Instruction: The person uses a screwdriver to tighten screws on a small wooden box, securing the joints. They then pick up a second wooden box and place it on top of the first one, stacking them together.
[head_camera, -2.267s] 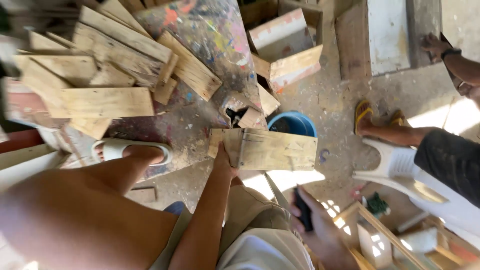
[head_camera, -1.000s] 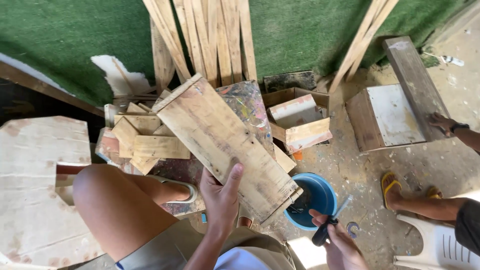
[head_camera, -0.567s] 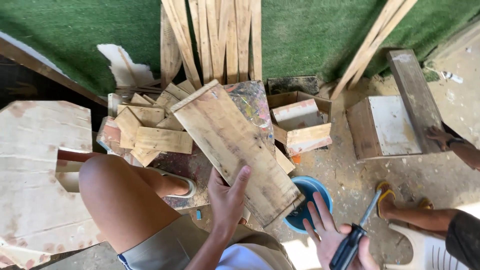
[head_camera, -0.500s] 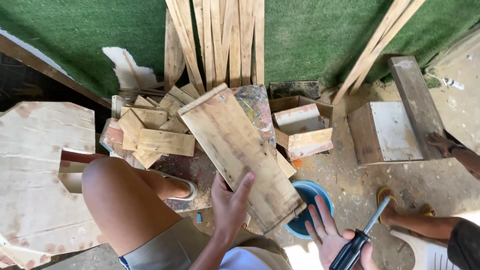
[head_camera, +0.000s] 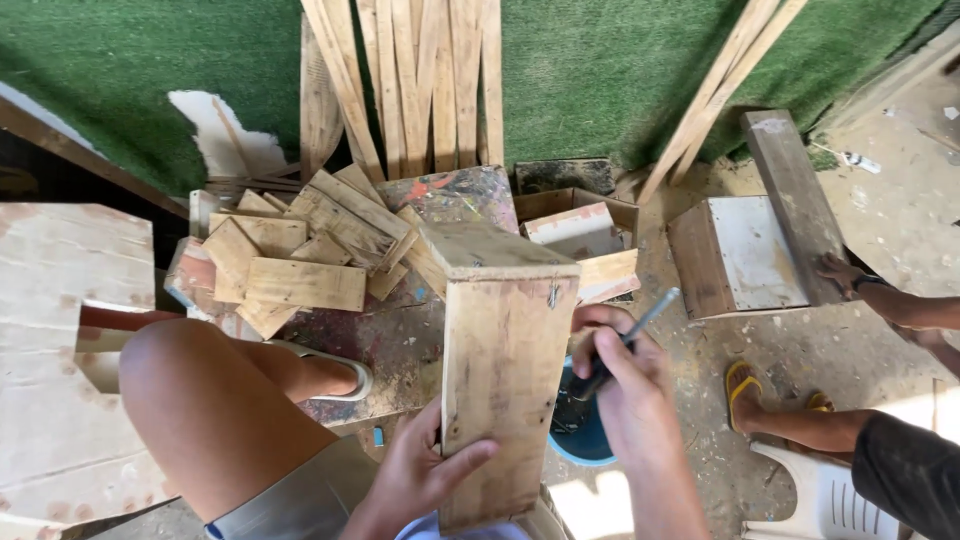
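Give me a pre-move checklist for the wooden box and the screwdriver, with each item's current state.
1. Left hand grips the wooden box: ok.
2. Right hand holds the screwdriver: ok.
3. Screwdriver tip against the bent nail: not ok, tip points away.
4. Box stands steady on end: cannot tell, base hidden.
5. Other person's hand apart from the box: ok.
6. Blue bucket out of the way: not ok, directly under the right hand.

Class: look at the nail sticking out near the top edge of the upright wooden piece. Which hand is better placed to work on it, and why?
Right. The right hand holds the screwdriver, its tip close to the nail. The left hand grips the wooden piece low down, steadying it.
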